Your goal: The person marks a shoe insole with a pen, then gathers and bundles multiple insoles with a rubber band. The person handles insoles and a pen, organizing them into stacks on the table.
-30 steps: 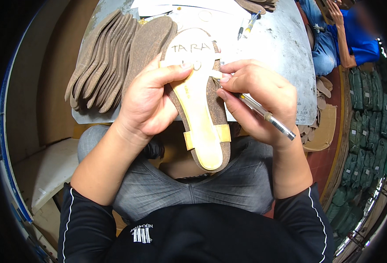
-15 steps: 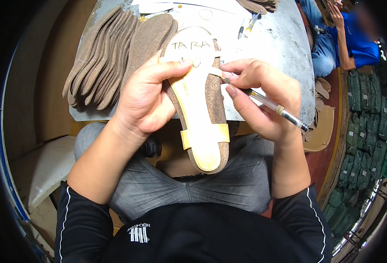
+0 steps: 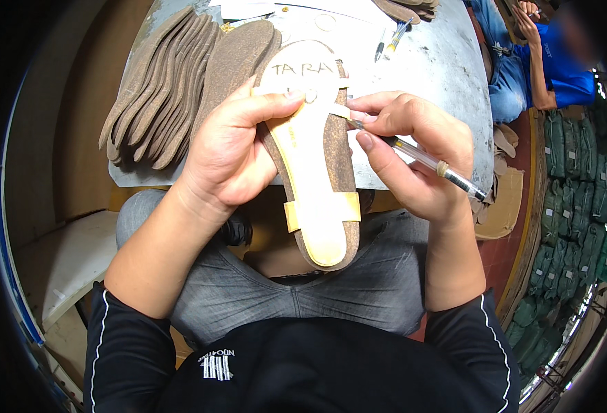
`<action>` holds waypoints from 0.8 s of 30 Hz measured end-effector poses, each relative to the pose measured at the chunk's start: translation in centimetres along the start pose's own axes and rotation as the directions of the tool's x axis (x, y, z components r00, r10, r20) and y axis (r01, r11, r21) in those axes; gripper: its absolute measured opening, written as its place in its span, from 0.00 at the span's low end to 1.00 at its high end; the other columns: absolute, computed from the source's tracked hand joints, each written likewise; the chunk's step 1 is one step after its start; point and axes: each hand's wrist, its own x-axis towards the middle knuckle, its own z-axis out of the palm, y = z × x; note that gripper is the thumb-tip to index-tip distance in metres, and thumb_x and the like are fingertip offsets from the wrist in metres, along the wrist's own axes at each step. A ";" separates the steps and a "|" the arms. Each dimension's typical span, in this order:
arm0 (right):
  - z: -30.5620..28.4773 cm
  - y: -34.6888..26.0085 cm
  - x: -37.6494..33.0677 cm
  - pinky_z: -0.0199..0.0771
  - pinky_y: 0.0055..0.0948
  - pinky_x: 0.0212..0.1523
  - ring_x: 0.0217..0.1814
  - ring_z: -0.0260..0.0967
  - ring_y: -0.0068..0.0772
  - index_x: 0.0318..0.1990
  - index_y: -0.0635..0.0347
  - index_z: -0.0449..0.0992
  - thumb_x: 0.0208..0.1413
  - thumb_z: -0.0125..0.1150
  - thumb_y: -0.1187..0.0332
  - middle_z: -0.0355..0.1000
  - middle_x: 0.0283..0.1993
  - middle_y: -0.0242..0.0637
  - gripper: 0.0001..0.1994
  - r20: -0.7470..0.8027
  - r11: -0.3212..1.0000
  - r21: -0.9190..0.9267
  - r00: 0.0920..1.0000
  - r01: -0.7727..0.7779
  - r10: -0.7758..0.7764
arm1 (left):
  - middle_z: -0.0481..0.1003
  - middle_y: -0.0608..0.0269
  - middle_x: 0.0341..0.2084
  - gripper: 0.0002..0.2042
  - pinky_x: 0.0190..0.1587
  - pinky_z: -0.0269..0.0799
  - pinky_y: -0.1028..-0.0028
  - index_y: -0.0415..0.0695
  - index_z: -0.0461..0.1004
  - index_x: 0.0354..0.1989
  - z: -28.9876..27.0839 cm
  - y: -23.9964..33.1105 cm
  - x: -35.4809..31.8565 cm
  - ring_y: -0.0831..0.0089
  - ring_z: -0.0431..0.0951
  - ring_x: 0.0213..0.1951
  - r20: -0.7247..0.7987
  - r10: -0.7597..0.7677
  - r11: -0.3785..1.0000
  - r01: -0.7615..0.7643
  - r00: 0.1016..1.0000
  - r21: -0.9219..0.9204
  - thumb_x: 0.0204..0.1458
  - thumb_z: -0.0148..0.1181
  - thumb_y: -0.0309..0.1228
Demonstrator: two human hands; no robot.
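Note:
My left hand (image 3: 238, 141) grips a brown cork footbed (image 3: 340, 162) with a pale yellow template (image 3: 310, 165) lying along its face. The thumb presses the template near its wide upper part, while the other fingers are hidden beneath. Tabs of the template reach over the footbed's edge, at the heel and at the right side. My right hand (image 3: 413, 148) is closed round a clear-barrelled pen (image 3: 424, 158), its tip at the narrow tab on the right edge. The index finger and thumb pinch the pen near its tip.
Several cork footbeds (image 3: 159, 89) stand in a leaning row on the grey table (image 3: 448, 82), left of my hands. Pens (image 3: 393, 41) and papers (image 3: 248, 9) lie farther back. A person in a blue shirt (image 3: 568, 72) sits at the right, near stacked green bundles (image 3: 568, 199).
Both hands and the footbed keep nearly the same place, with only a slight shift. The pen stays at the same side tab.

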 end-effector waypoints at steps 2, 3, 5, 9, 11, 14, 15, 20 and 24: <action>0.1 0.1 0.1 0.89 0.38 0.51 0.51 0.91 0.51 0.39 0.72 0.82 0.58 0.75 0.86 0.87 0.40 0.49 0.06 -0.001 1.000 0.008 1.000 0.011 -0.011 | 0.85 0.43 0.60 0.19 0.68 0.87 0.57 0.28 0.74 0.70 0.0 0.0 0.0 0.57 0.89 0.61 -0.003 0.002 1.000 -0.002 1.000 -0.002 0.73 0.60 0.20; 0.2 0.1 0.1 0.89 0.38 0.51 0.51 0.91 0.50 0.39 0.73 0.82 0.58 0.76 0.86 0.87 0.40 0.49 0.06 -0.002 1.000 0.008 1.000 0.015 -0.015 | 0.85 0.43 0.60 0.19 0.68 0.87 0.57 0.28 0.74 0.70 -0.1 0.0 0.0 0.57 0.89 0.61 0.003 -0.002 1.000 0.002 1.000 0.000 0.73 0.60 0.20; 0.2 0.0 0.1 0.89 0.37 0.51 0.51 0.91 0.49 0.39 0.73 0.83 0.58 0.76 0.85 0.87 0.39 0.50 0.06 0.013 1.000 0.001 1.000 0.012 -0.012 | 0.85 0.43 0.60 0.19 0.68 0.87 0.57 0.29 0.74 0.70 -0.2 -0.2 0.0 0.57 0.89 0.61 0.015 -0.004 1.000 0.004 1.000 0.002 0.73 0.60 0.20; 0.2 0.0 0.1 0.88 0.35 0.49 0.51 0.91 0.47 0.40 0.73 0.83 0.58 0.77 0.85 0.87 0.39 0.51 0.06 0.041 1.000 -0.018 0.999 0.021 -0.020 | 0.85 0.43 0.61 0.20 0.69 0.87 0.56 0.29 0.73 0.71 -0.3 -0.4 0.1 0.56 0.89 0.61 -0.036 0.013 1.000 -0.012 0.999 0.017 0.73 0.60 0.19; 0.1 0.0 0.1 0.88 0.35 0.49 0.51 0.91 0.47 0.39 0.73 0.83 0.57 0.77 0.85 0.87 0.39 0.51 0.06 0.032 1.000 -0.003 0.999 -0.014 0.015 | 0.84 0.43 0.61 0.20 0.69 0.87 0.56 0.30 0.72 0.72 -0.3 -0.3 0.2 0.56 0.89 0.61 -0.014 0.006 1.000 -0.006 1.000 0.005 0.72 0.60 0.19; -0.1 0.1 0.0 0.88 0.35 0.49 0.51 0.91 0.46 0.39 0.73 0.83 0.58 0.77 0.85 0.87 0.40 0.51 0.06 0.023 1.000 0.006 1.000 -0.011 0.011 | 0.84 0.43 0.62 0.21 0.69 0.87 0.56 0.29 0.72 0.72 -0.3 -0.3 0.1 0.56 0.89 0.62 -0.036 0.008 1.000 -0.007 0.999 0.015 0.72 0.60 0.19; -0.1 0.1 0.0 0.88 0.35 0.49 0.51 0.91 0.46 0.39 0.73 0.83 0.58 0.77 0.85 0.87 0.40 0.52 0.06 0.012 1.000 0.011 1.000 0.000 0.000 | 0.84 0.43 0.62 0.21 0.69 0.86 0.55 0.29 0.72 0.72 -0.3 -0.3 0.1 0.56 0.89 0.62 -0.041 0.007 1.000 -0.006 0.999 0.012 0.72 0.60 0.19; 0.4 0.3 0.1 0.89 0.35 0.50 0.50 0.91 0.46 0.39 0.72 0.83 0.59 0.76 0.85 0.87 0.40 0.51 0.06 0.016 1.000 0.003 1.000 0.017 -0.017 | 0.84 0.43 0.62 0.22 0.71 0.85 0.55 0.29 0.71 0.73 -0.2 -0.3 0.2 0.55 0.88 0.63 -0.020 -0.003 1.000 0.003 1.000 -0.004 0.72 0.60 0.19; 0.3 0.3 -0.1 0.89 0.35 0.50 0.51 0.91 0.47 0.38 0.72 0.82 0.59 0.76 0.84 0.87 0.39 0.50 0.06 0.012 1.000 0.008 1.000 -0.020 0.019 | 0.84 0.42 0.63 0.22 0.71 0.85 0.55 0.29 0.71 0.74 -0.2 -0.3 0.1 0.55 0.88 0.64 -0.024 -0.008 1.000 0.008 1.000 -0.008 0.73 0.59 0.19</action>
